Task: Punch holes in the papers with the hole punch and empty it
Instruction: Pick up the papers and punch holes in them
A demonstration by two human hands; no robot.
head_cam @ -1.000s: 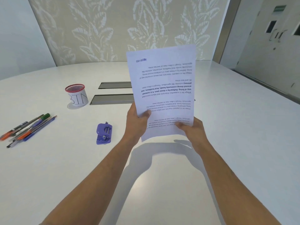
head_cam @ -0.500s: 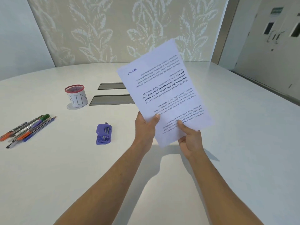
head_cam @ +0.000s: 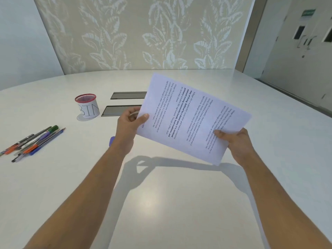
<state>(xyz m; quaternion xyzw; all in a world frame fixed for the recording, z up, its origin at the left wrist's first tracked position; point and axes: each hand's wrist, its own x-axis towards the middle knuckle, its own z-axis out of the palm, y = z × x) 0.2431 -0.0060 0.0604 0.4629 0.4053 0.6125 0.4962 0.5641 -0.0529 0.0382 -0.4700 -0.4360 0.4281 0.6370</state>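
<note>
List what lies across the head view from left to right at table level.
pens → cup marked BIN → hole punch, mostly hidden behind the wrist → left hand → papers → right hand

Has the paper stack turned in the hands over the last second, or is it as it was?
Yes. The papers have swung from upright to lying across, the long side now spanning both hands, and they now cover part of both table slots.
</note>
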